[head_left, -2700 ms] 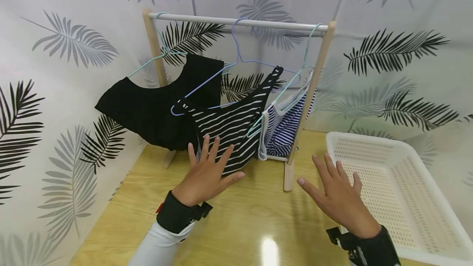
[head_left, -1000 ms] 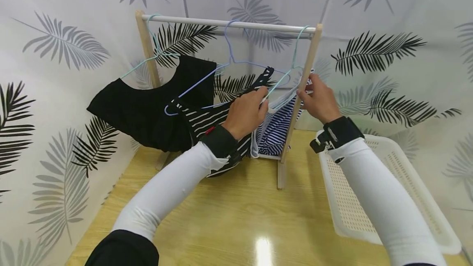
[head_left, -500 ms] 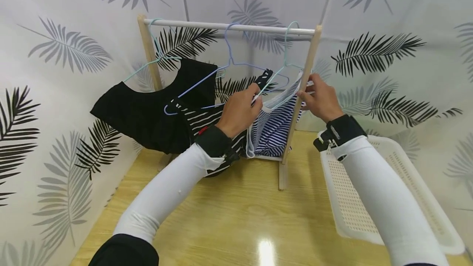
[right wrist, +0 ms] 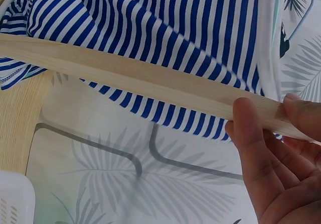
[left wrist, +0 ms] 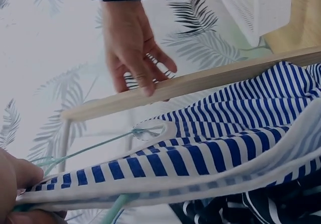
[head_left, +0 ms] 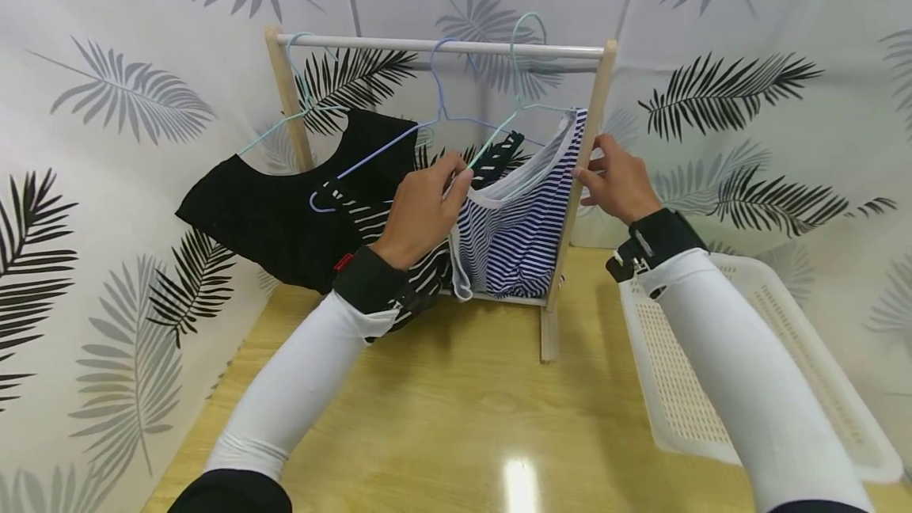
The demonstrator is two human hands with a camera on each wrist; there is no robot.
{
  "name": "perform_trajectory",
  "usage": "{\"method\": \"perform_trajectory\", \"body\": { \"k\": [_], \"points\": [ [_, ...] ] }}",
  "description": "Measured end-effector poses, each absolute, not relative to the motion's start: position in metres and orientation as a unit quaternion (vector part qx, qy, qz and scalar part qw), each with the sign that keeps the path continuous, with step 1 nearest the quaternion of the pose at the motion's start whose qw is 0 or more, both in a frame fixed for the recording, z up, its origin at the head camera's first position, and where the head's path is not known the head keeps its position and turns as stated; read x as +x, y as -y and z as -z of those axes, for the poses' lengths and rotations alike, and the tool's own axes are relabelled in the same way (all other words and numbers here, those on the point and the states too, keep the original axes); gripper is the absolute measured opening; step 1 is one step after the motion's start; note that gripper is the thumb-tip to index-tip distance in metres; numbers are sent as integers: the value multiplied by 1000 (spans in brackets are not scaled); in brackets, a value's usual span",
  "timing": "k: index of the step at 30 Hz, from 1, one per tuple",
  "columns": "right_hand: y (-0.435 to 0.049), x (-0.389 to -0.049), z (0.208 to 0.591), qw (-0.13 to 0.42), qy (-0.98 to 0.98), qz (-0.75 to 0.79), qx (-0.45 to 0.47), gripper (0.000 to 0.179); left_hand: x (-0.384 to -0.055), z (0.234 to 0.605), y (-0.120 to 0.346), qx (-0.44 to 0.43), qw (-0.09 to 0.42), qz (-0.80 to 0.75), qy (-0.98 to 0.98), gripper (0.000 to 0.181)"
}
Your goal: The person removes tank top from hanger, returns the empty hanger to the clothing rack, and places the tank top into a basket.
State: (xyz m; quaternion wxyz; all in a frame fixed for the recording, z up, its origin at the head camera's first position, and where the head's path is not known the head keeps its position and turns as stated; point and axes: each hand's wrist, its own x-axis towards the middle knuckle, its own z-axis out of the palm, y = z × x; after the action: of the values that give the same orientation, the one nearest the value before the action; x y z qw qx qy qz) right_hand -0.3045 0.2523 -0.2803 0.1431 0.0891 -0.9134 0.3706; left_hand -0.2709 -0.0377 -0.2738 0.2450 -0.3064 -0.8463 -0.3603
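My left hand point(head_left: 427, 208) pinches the left end of a mint-green clothes hanger point(head_left: 499, 130), together with the white-edged shoulder of a blue-and-white striped top point(head_left: 516, 236). The top hangs from this hanger, its other shoulder close by the rack's right post point(head_left: 599, 93). The hanger's hook rises above the rack's white rod point(head_left: 356, 43). My right hand point(head_left: 621, 184) grips that wooden post between thumb and fingers, as the right wrist view shows. In the left wrist view, the striped top point(left wrist: 165, 158) stretches away from my left fingers.
Left of my hand, a black-and-white striped top point(head_left: 366, 220) hangs on a purple hanger point(head_left: 378, 153), and a black top point(head_left: 264, 220) on another green hanger point(head_left: 274, 131). A white plastic basket point(head_left: 841, 386) stands at the right on the wooden table point(head_left: 456, 418).
Both hands were spread open over the table and then reached the rack. My left hand has since drawn the green hanger and striped top leftward, its hook now higher. My right hand stays at the post.
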Motion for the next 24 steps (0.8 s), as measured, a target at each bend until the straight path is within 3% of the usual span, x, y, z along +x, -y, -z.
{"method": "perform_trajectory", "body": {
  "k": [11,24],
  "points": [
    [-251,-304,277,128,920,-360,82,37,-247,275,83,-335,277,363,824,20],
    [-254,-304,275,117,913,-381,92,38,-220,281,145,-399,246,343,814,20]
  ]
}}
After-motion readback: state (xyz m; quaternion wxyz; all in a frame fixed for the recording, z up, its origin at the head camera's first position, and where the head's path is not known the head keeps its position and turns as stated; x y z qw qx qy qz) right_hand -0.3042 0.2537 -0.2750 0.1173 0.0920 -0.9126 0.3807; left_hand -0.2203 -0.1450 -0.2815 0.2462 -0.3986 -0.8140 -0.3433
